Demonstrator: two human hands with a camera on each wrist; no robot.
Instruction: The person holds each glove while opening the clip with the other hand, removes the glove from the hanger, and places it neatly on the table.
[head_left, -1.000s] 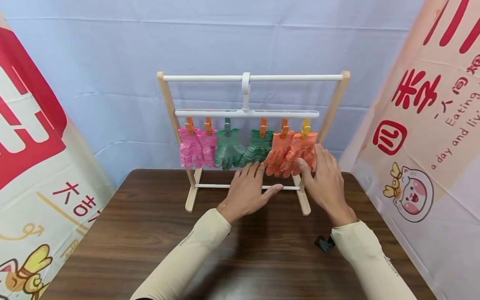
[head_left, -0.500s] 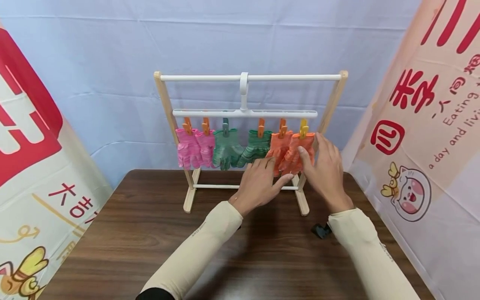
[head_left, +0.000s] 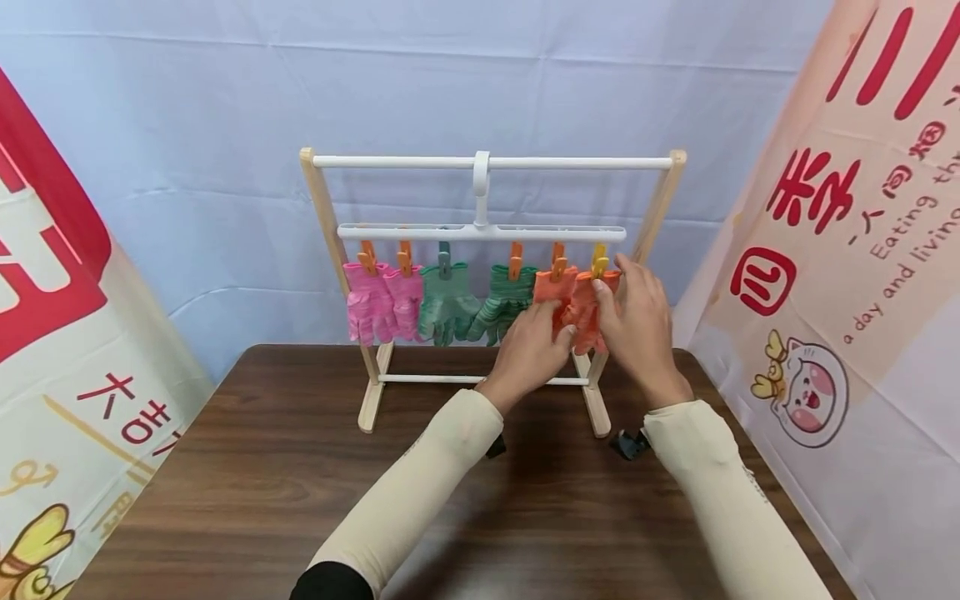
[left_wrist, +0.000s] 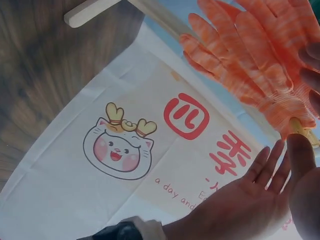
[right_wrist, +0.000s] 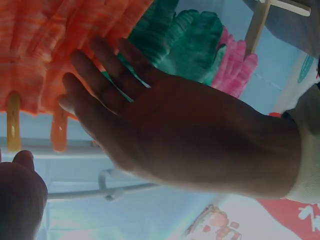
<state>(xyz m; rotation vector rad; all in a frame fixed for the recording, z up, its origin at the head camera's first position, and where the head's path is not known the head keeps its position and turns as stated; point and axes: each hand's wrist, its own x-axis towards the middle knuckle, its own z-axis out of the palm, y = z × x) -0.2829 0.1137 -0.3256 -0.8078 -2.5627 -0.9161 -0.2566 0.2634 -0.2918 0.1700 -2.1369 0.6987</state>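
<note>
Orange gloves hang at the right end of a white hanger, held by an orange clothespin and a yellow clothespin. My left hand lies in front of the inner orange glove; its fingers look straight and spread in the right wrist view. Beside the outer orange glove is my right hand, fingers extended and thumb near the yellow clothespin. In the left wrist view, the thumb overlaps the lower end of that clothespin. Green gloves and pink gloves hang further left.
A wooden rack with a white top rod carries the hanger and stands on a dark brown table. Printed cloth banners hang at both sides, with a pale blue cloth behind.
My left hand has moved right and up from below the green glove to the orange gloves. My right hand has risen slightly towards the yellow clothespin. The head view has shifted a little.
</note>
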